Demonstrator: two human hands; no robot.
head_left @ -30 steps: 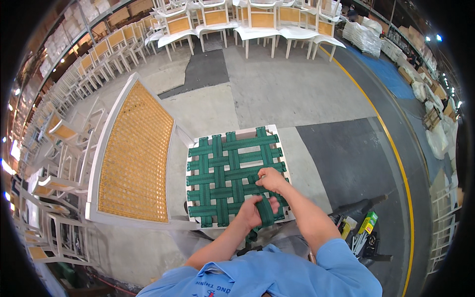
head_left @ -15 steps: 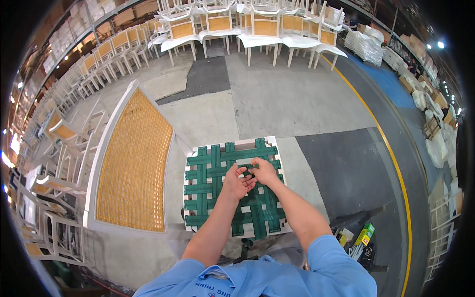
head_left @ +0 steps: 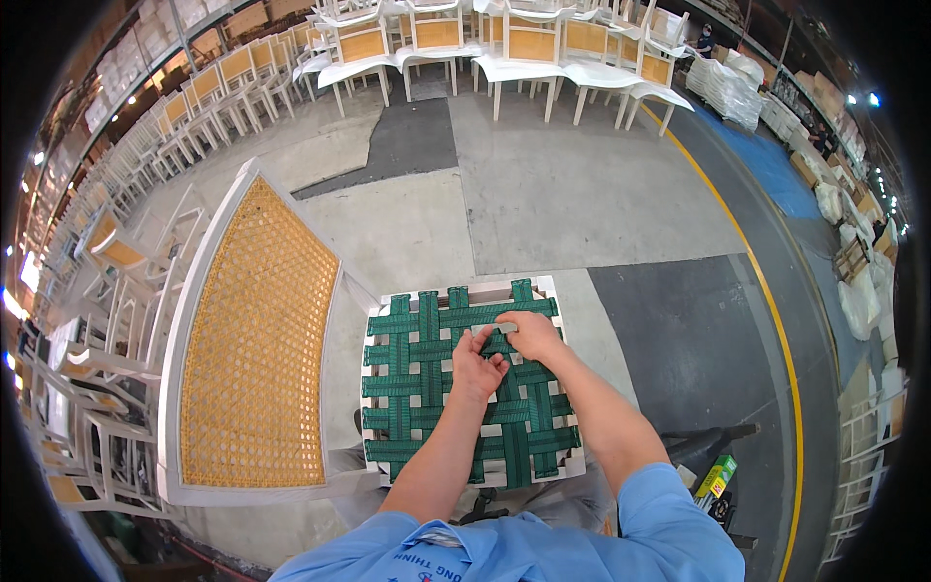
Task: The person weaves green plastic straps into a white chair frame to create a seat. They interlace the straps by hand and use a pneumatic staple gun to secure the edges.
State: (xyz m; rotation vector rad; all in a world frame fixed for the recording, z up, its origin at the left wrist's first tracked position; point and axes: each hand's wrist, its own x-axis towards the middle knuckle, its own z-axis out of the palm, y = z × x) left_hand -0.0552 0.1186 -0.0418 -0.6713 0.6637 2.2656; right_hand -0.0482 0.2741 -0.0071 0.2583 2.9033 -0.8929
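Note:
A chair seat frame of pale wood stands before me, crossed by interlaced green webbing straps. Over its far middle, my right hand is closed, its fingers pinching a green strap near the end; the exact grip is partly hidden. Close by on the left, my left hand lies palm up over the webbing. Its fingers are loosely bent and apart, with nothing visible in them. To the left rises the chair's back, a woven cane panel in a white frame.
Several pale chairs stand stacked at the far side, and more chair frames crowd the left. A green box and tools lie at lower right. A yellow floor line runs along the right, past wrapped goods.
My right hand has shifted slightly over the strap, its fingers now bent downward. The left hand has turned a little, its fingers more curled. The whole view has shifted slightly.

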